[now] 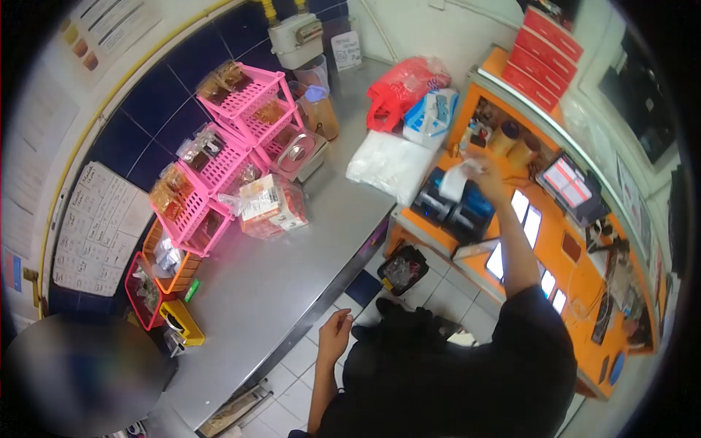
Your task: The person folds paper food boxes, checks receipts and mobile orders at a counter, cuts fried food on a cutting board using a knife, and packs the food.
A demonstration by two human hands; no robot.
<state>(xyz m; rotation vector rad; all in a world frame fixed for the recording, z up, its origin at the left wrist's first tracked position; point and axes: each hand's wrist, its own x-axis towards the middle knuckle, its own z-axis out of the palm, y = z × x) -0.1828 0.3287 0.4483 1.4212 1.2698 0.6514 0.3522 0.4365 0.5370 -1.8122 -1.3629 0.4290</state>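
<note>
The white paper slip (454, 182) lies over the black printer pair (438, 200), its end in the closed grip of the right hand (489, 179); a light, even hold near the printers probably limits creasing and tearing. Left of the pair and nearer the body, the left hand (335, 334) shows a loosely open grip. Counts: one slip; two printers, on the orange desk (578, 293); at least five lit screens (532, 226), right of the pair; four red boxes (542, 58), beyond it.
</note>
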